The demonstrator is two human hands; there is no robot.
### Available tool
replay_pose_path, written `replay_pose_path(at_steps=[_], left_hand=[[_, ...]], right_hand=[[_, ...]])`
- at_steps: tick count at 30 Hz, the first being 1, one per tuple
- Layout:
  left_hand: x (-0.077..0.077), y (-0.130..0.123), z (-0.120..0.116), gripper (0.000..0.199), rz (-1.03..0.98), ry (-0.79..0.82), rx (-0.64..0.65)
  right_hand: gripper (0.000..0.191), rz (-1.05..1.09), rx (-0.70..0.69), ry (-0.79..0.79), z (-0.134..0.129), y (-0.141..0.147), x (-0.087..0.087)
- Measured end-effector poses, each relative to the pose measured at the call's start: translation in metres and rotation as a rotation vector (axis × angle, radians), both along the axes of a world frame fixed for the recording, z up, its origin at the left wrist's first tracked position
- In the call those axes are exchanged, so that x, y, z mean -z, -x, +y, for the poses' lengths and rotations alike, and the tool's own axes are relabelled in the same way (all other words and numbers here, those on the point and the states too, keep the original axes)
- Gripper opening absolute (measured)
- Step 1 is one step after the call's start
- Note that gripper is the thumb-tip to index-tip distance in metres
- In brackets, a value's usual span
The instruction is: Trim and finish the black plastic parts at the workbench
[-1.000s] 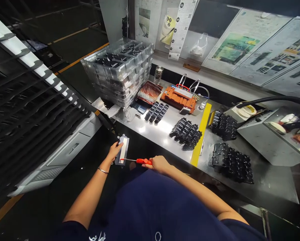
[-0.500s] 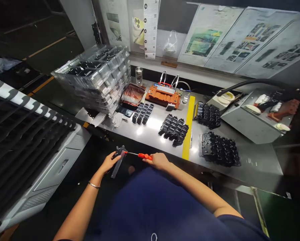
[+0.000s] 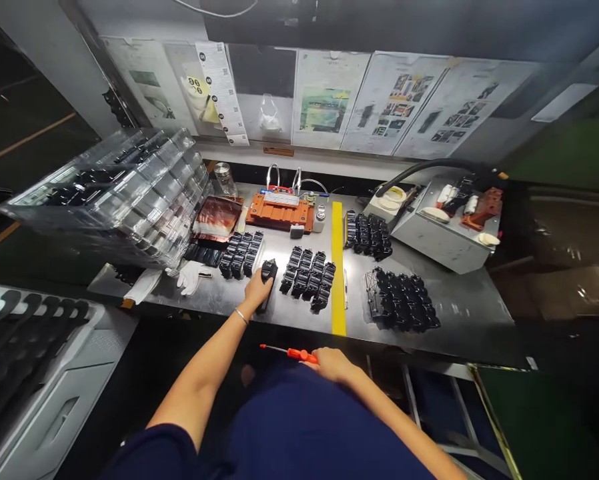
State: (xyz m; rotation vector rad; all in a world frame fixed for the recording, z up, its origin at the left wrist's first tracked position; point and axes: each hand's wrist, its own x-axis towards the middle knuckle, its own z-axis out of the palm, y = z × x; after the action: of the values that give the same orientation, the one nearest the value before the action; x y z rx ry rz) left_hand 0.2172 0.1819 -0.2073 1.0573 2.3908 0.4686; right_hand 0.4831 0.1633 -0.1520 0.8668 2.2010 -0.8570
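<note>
My left hand [image 3: 258, 289] is closed around a long black plastic part [image 3: 269, 270] at the front of the metal bench, between two groups of similar parts. In my right hand [image 3: 331, 363] is a red-handled screwdriver [image 3: 302, 355], held in front of my body with its red tip pointing left. One group of black parts [image 3: 241, 254] lies just left of my left hand. Another group of black parts [image 3: 308, 277] lies to its right, before the yellow tape.
An orange fixture [image 3: 279, 212] stands at the back, near a glass jar [image 3: 224, 179]. Stacked clear trays [image 3: 129, 193] rise at the left. Beyond the yellow tape [image 3: 338, 267] are more black parts [image 3: 402, 300], a pen [image 3: 345, 289] and a grey machine [image 3: 437, 233]. White gloves [image 3: 192, 277] lie front left.
My left hand has moved from in front of my body up to the bench with the black part. The screwdriver tip is now away from that part. The view has shifted right.
</note>
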Motion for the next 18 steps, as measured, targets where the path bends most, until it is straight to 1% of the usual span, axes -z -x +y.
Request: replay_pose_path(at_steps=[2,4,6,8,10,12,13,15,17,18], left_hand=[[0.005,-0.009,0.041,0.054,0.033,-0.01,0.024],[0.008,-0.012,0.07,0.055,0.054,-0.016,0.076],[0.009,-0.005,0.087,0.053,0.087,-0.03,0.127],[0.008,0.009,0.093,0.052,0.149,-0.049,0.14],[0.008,0.024,0.088,0.051,0.206,-0.057,0.139],[0.008,0.034,0.072,0.049,0.224,-0.052,0.162],[0.009,0.035,0.061,0.048,0.219,-0.05,0.18],[0.01,0.029,0.035,0.044,0.196,-0.049,0.202],[0.012,0.017,0.008,0.044,0.183,-0.047,0.199],[0.013,0.011,-0.005,0.048,0.152,-0.055,0.164]], right_hand=[[0.062,-0.002,0.041,0.002,0.006,-0.012,-0.002],[0.06,-0.008,0.096,0.004,0.011,-0.022,-0.006],[0.059,-0.017,0.155,0.012,0.016,-0.031,-0.01],[0.058,-0.027,0.201,0.028,0.018,-0.038,-0.012],[0.059,-0.03,0.216,0.052,0.018,-0.042,-0.012],[0.059,-0.026,0.216,0.077,0.018,-0.043,-0.01],[0.059,-0.025,0.211,0.086,0.018,-0.042,-0.009],[0.059,-0.022,0.19,0.088,0.018,-0.039,-0.007],[0.059,-0.016,0.161,0.063,0.02,-0.034,-0.006],[0.059,-0.016,0.148,0.046,0.021,-0.031,-0.006]])
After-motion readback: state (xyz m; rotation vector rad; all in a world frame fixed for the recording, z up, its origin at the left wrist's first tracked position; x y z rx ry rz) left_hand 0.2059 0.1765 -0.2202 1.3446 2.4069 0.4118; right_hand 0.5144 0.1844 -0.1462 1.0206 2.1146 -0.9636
